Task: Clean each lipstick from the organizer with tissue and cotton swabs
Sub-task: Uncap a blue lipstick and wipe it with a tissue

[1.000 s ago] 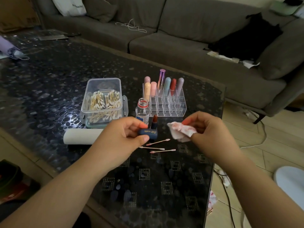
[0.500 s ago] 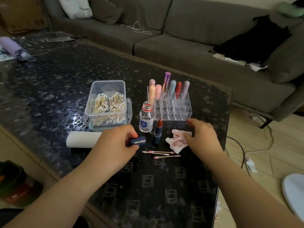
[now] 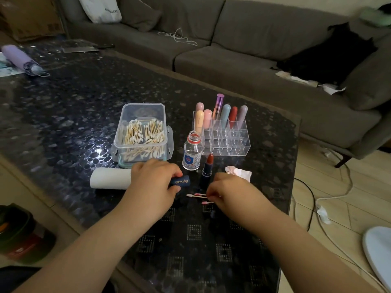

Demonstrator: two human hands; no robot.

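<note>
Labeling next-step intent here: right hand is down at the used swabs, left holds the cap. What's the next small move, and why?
Probably lift one swab with the right hand and bring it to the open lipstick. The fingertips sit on the swab sticks, the lipstick stands uncapped beside them, the left hand holds the cap, and the tissue lies aside.

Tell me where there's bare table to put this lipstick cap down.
Free: the dark table nearest you between your forearms, and the stretch left of the swab box. Crowded: around the open lipstick, with bottle, tissue, used swabs and organizer close together.
</note>
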